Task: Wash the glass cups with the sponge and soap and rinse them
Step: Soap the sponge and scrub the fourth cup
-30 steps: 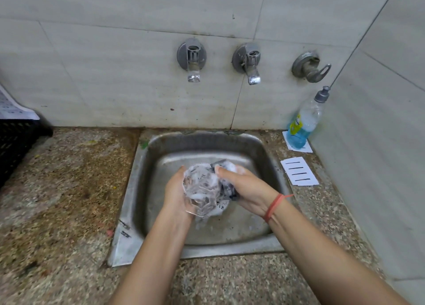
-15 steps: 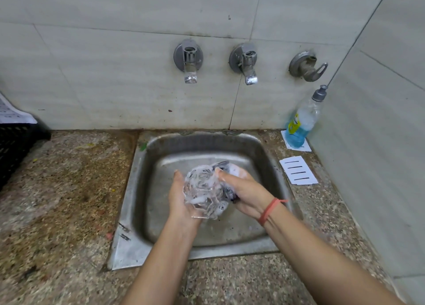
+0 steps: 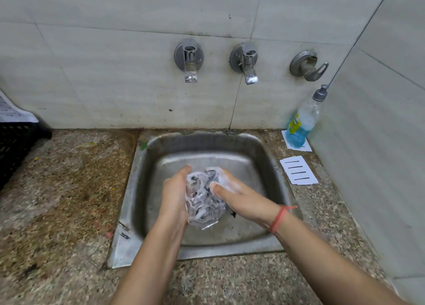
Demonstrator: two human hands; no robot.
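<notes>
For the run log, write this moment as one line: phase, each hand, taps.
phase: scrubbing | left hand: holds glass cup over sink | right hand: grips soapy sponge against cup | taps: no water seen

Over the steel sink (image 3: 128, 212) the left grip (image 3: 173, 196) holds a soapy glass cup (image 3: 202, 209) by its side; the right grip (image 3: 241, 199) presses a foamy sponge (image 3: 212, 175) against it. A blue soap bottle (image 3: 301, 125) stands on the counter (image 3: 69, 189), in the corner.
</notes>
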